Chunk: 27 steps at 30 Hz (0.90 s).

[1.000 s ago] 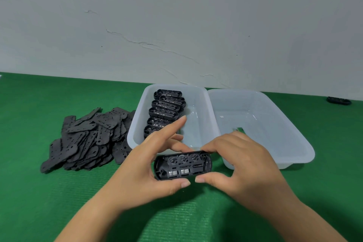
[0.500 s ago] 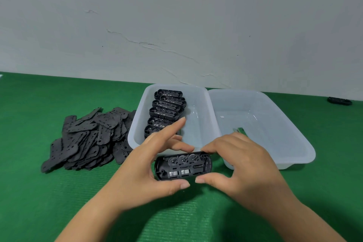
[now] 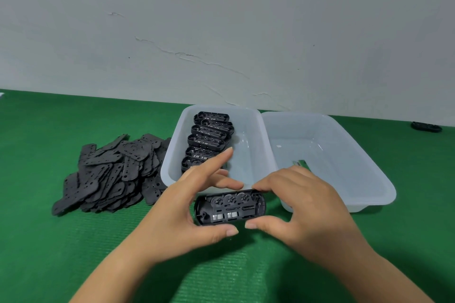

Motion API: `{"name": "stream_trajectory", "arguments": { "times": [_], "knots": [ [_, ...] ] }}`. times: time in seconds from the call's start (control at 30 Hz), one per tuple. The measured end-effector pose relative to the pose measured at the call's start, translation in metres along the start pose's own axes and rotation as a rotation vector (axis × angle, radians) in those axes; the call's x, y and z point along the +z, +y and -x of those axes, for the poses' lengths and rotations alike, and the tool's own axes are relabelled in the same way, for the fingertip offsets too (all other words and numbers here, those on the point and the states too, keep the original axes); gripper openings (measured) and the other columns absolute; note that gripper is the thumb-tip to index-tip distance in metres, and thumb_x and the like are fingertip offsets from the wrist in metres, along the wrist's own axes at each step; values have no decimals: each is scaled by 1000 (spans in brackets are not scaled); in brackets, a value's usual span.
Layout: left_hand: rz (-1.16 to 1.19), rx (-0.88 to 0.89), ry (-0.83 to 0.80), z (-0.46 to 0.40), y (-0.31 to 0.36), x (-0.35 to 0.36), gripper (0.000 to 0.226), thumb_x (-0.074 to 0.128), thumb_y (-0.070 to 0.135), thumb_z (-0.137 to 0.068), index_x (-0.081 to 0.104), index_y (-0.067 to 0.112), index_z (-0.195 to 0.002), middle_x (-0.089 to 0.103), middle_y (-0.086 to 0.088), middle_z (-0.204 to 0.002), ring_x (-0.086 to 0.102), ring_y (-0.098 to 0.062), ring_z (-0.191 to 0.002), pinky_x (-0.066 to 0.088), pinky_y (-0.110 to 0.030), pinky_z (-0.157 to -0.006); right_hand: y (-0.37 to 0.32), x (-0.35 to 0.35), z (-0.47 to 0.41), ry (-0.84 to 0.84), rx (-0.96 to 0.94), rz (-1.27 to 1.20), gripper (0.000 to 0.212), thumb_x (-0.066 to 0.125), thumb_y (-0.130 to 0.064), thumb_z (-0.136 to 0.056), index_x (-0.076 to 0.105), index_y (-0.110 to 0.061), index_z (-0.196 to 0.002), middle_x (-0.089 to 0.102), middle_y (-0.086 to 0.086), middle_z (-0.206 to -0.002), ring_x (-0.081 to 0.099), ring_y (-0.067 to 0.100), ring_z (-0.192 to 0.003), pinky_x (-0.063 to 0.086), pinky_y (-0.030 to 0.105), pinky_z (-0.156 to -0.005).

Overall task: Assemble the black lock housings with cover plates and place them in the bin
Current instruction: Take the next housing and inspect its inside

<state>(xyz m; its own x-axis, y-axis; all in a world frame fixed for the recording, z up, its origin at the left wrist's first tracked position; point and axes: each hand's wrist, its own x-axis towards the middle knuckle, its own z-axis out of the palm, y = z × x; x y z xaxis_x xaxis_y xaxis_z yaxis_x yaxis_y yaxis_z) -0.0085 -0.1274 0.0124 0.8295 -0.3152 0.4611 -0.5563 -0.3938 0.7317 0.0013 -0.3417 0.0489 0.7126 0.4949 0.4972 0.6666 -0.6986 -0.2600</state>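
Black plastic fills the middle of the head view: one open lock housing (image 3: pixel 230 209) is held just above the green mat (image 3: pixel 73 241), its inner wheels, spring and metal tabs facing up with no cover on it. The left hand (image 3: pixel 187 206) grips its left end, thumb under the near edge and a finger behind the far edge, while the index finger sticks out straight toward the bin. The right hand (image 3: pixel 295 204) pinches the right end between thumb and curled fingers. Just behind them stands the left bin (image 3: pixel 172 162), holding a row of more uncovered housings (image 3: pixel 209 138) along its left side. Touching it on the right is the right bin (image 3: pixel 379 179), with only a small scrap or two on its floor. A loose heap of flat cover plates (image 3: pixel 110 170) lies on the mat to the left.

By my reading, the step in hand is readying this housing for its cover. Next one hand must let go, most likely the left, take a single plate off the heap, line up its holes and press it down before the finished piece goes in a bin
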Motion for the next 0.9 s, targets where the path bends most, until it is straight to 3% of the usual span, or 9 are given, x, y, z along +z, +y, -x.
{"name": "stream_trajectory", "arguments": {
  "times": [0.3, 0.47, 0.53, 0.63, 0.7, 0.8, 0.9],
  "knots": [
    [1, 26, -1, 0, -4, 1, 95, 80, 42, -67, 25, 41, -145, 65, 19, -117, 49, -11, -126, 34, -19, -104, 3, 2, 0, -4, -5, -1, 40, 61, -58, -66, 66, -26, -88, 62, -19, -81, 52, 5, -76, 45, 24, -63],
    [26, -24, 11, 9, -9, 2, 98, 68, 71, -61, 28, 40, -145, 61, 16, -124, 51, -10, -124, 35, -19, -104, 6, 17, 7, -36, 22, 30, 43, 57, -62, -63, 66, -25, -85, 62, -18, -77, 52, 5, -74, 42, 22, -62],
    [28, -36, 123, 16, -15, 2, 80, 60, 70, -72, 40, 33, -140, 63, 11, -119, 56, -12, -117, 40, -23, -99, 9, 29, 14, -82, 46, 25, 45, 57, -63, -63, 66, -25, -83, 61, -17, -75, 53, 6, -71, 46, 22, -59],
    [-84, -190, 470, 23, -33, -4, 26, 59, 41, -89, 59, 36, -114, 65, 10, -100, 60, -11, -98, 49, -35, -84, 13, 49, 24, -169, 74, 35, 46, 56, -64, -62, 67, -24, -80, 61, -15, -72, 56, 8, -67, 48, 24, -55],
    [-259, -368, 616, 25, -50, -17, 18, 64, 20, -89, 61, 31, -103, 64, 7, -96, 59, -20, -95, 49, -40, -76, 16, 60, 30, -205, 94, 52, 47, 56, -65, -61, 67, -23, -79, 61, -15, -71, 55, 9, -66, 45, 22, -54],
    [-545, -549, 505, 28, -74, -36, 36, 69, 4, -80, 62, 16, -113, 65, -2, -109, 52, -27, -109, 43, -42, -86, 23, 72, 35, -249, 147, 24, 50, 57, -66, -65, 65, -23, -89, 61, -12, -80, 51, 10, -77, 39, 23, -63],
    [-685, -558, 237, 28, -86, -40, 51, 78, 12, -74, 62, 10, -122, 66, -7, -118, 54, -30, -114, 40, -46, -97, 27, 78, 36, -295, 165, 39, 52, 54, -68, -68, 60, -27, -98, 58, -14, -90, 47, 9, -85, 35, 22, -69]
  ]
}}
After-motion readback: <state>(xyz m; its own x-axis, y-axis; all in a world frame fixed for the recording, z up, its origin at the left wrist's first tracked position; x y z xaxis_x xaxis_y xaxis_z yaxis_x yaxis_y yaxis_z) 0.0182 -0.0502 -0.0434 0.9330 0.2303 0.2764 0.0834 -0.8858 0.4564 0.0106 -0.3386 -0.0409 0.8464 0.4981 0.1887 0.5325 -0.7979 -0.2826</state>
